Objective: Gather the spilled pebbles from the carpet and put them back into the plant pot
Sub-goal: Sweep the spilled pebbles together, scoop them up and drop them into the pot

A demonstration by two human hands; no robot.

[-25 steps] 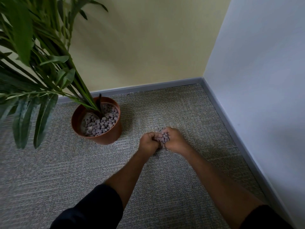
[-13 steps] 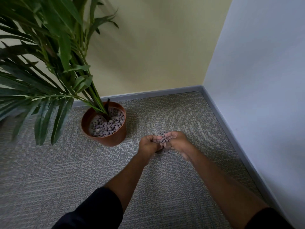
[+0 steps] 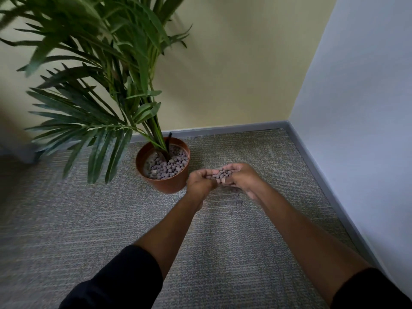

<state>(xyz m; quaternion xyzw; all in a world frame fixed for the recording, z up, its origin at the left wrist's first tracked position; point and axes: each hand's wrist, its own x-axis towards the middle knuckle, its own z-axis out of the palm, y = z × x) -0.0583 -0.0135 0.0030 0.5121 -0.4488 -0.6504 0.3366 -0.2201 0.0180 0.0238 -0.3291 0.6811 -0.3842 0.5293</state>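
Observation:
A heap of grey-brown pebbles (image 3: 223, 173) rests in my two cupped hands, held above the carpet (image 3: 223, 241). My left hand (image 3: 200, 182) and my right hand (image 3: 242, 178) press together side by side, palms up, just right of the terracotta plant pot (image 3: 169, 185). The pot stands upright with its own layer of pebbles (image 3: 166, 167) around the stems of a green palm (image 3: 100, 103). A few small dark specks lie on the carpet under my hands.
Yellow wall behind the pot, pale blue wall (image 3: 356, 130) on the right, grey skirting (image 3: 323, 181) along both. Palm fronds hang over the carpet left of the pot. A grey object (image 3: 20, 152) sits at far left.
My cupped hands have lifted off the carpet with the pebbles and moved left, closer to the pot. The view has tilted up and shifted, showing more of the palm.

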